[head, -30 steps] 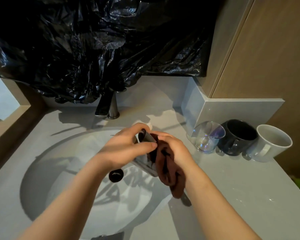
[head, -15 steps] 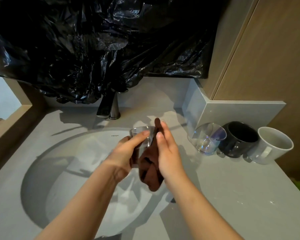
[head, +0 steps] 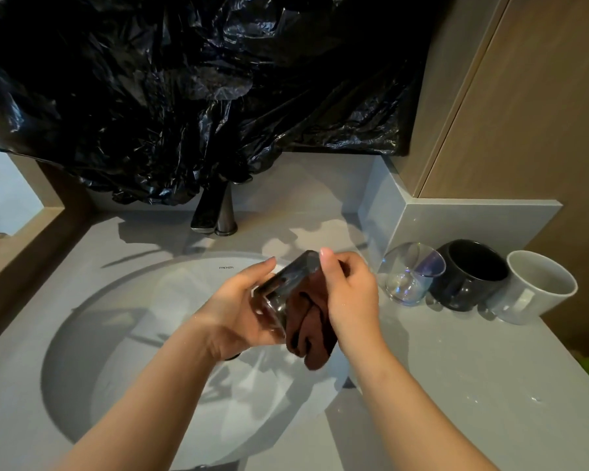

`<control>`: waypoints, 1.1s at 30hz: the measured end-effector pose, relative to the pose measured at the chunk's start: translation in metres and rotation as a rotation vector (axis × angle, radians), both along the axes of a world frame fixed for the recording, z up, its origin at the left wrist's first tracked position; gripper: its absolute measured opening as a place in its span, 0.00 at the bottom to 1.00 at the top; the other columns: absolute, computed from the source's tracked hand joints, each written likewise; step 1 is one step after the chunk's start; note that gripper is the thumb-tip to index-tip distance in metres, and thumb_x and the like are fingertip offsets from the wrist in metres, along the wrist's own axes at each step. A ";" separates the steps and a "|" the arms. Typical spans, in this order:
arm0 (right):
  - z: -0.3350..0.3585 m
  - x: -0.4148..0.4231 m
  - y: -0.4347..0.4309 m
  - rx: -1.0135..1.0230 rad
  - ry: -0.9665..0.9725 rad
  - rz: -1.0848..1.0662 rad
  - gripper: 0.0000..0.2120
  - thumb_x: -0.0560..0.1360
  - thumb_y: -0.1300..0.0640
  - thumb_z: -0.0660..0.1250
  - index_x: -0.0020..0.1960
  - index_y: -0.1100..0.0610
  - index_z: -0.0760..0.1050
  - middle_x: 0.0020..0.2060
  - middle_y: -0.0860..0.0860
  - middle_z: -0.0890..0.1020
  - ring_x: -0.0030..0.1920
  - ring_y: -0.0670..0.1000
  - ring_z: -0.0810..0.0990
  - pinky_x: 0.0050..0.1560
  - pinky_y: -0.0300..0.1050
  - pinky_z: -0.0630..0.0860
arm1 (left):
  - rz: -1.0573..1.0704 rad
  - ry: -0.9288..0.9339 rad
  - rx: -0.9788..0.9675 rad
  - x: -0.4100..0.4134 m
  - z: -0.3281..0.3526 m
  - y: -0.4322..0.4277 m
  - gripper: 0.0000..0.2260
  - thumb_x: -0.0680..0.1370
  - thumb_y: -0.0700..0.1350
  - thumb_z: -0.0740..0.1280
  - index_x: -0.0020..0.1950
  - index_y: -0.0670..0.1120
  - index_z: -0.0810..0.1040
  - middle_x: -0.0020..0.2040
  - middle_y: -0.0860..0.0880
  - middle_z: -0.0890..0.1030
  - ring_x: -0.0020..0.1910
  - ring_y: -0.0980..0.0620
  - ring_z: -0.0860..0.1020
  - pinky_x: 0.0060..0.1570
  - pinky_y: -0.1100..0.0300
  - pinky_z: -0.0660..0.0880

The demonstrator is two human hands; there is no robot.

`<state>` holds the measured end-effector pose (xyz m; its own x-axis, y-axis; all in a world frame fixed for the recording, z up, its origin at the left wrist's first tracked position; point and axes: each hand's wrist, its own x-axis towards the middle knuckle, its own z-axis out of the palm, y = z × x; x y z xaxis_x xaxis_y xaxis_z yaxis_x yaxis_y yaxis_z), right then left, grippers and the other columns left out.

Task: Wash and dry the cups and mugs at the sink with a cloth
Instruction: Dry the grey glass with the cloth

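Over the white oval sink (head: 92,334) my left hand (head: 238,307) grips a clear glass (head: 286,283), tilted with its base toward me. My right hand (head: 351,294) holds a brown cloth (head: 310,324) against the glass's right side, thumb on the rim. The cloth's loose end hangs below the glass. On the counter to the right stand an iridescent clear glass (head: 410,273), a black mug (head: 470,273) and a white mug (head: 538,287) in a row.
A dark metal faucet (head: 218,212) rises behind the basin. Crumpled black plastic sheeting (head: 191,90) hangs over the wall above it. A grey ledge (head: 456,219) and a wooden cabinet (head: 524,103) bound the right side. Water drops dot the grey countertop (head: 456,385).
The glass has been turned from upright to tilted in my left hand. My right hand, flat against the cloth before, now curls round it and the rim.
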<state>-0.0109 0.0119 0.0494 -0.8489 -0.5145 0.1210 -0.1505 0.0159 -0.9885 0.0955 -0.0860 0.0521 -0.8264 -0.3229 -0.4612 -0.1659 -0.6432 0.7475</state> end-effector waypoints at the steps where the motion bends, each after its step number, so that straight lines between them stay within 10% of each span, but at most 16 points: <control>1: 0.000 0.000 0.000 0.035 0.042 -0.039 0.11 0.75 0.47 0.65 0.40 0.54 0.72 0.33 0.45 0.77 0.40 0.49 0.77 0.42 0.39 0.71 | 0.073 -0.009 -0.033 -0.002 -0.004 0.004 0.23 0.66 0.56 0.70 0.55 0.42 0.77 0.48 0.40 0.79 0.44 0.40 0.81 0.41 0.46 0.79; 8: 0.008 0.001 0.000 0.176 0.069 0.218 0.26 0.63 0.38 0.73 0.48 0.49 0.62 0.47 0.42 0.67 0.48 0.37 0.71 0.43 0.24 0.67 | 0.303 -0.067 -0.175 -0.011 -0.022 0.003 0.35 0.63 0.62 0.73 0.64 0.44 0.74 0.57 0.37 0.80 0.51 0.39 0.81 0.36 0.52 0.78; 13: 0.000 0.002 0.005 0.264 0.237 0.284 0.30 0.64 0.51 0.78 0.62 0.49 0.68 0.57 0.46 0.72 0.58 0.44 0.72 0.60 0.37 0.69 | 0.330 -0.050 -0.103 -0.010 -0.017 -0.002 0.34 0.65 0.59 0.74 0.65 0.43 0.74 0.56 0.40 0.82 0.50 0.43 0.82 0.37 0.54 0.79; 20: 0.000 -0.008 0.015 -0.009 -0.290 0.459 0.15 0.62 0.59 0.66 0.48 0.51 0.72 0.37 0.46 0.81 0.38 0.43 0.80 0.38 0.33 0.73 | 0.321 -0.091 -0.328 -0.001 -0.004 -0.001 0.25 0.62 0.56 0.72 0.54 0.46 0.72 0.47 0.43 0.81 0.41 0.46 0.82 0.41 0.48 0.79; 25: 0.004 -0.005 0.018 0.234 0.089 0.693 0.15 0.58 0.54 0.71 0.44 0.41 0.77 0.39 0.40 0.83 0.48 0.42 0.81 0.56 0.39 0.74 | 0.129 -0.136 -0.352 0.000 0.006 -0.007 0.27 0.64 0.58 0.71 0.57 0.43 0.76 0.47 0.43 0.82 0.42 0.46 0.81 0.38 0.53 0.78; 29: -0.001 -0.011 0.020 0.466 0.650 0.691 0.21 0.62 0.44 0.68 0.54 0.42 0.72 0.53 0.39 0.77 0.62 0.38 0.68 0.75 0.41 0.42 | -0.018 -0.229 -0.082 0.002 0.013 -0.011 0.17 0.71 0.58 0.67 0.47 0.45 0.81 0.36 0.45 0.82 0.30 0.49 0.79 0.24 0.64 0.72; 33: 0.004 -0.014 0.025 0.248 0.609 0.621 0.28 0.61 0.59 0.73 0.54 0.43 0.64 0.54 0.41 0.63 0.58 0.33 0.65 0.60 0.29 0.63 | -0.063 -0.211 0.038 0.005 0.016 -0.013 0.20 0.68 0.59 0.66 0.42 0.43 0.84 0.40 0.41 0.83 0.28 0.45 0.80 0.18 0.68 0.68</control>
<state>-0.0250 0.0372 0.0530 -0.2349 -0.9297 0.2835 -0.6994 -0.0409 -0.7136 0.1009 -0.0991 0.0680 -0.7282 -0.2530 -0.6370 -0.3568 -0.6536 0.6675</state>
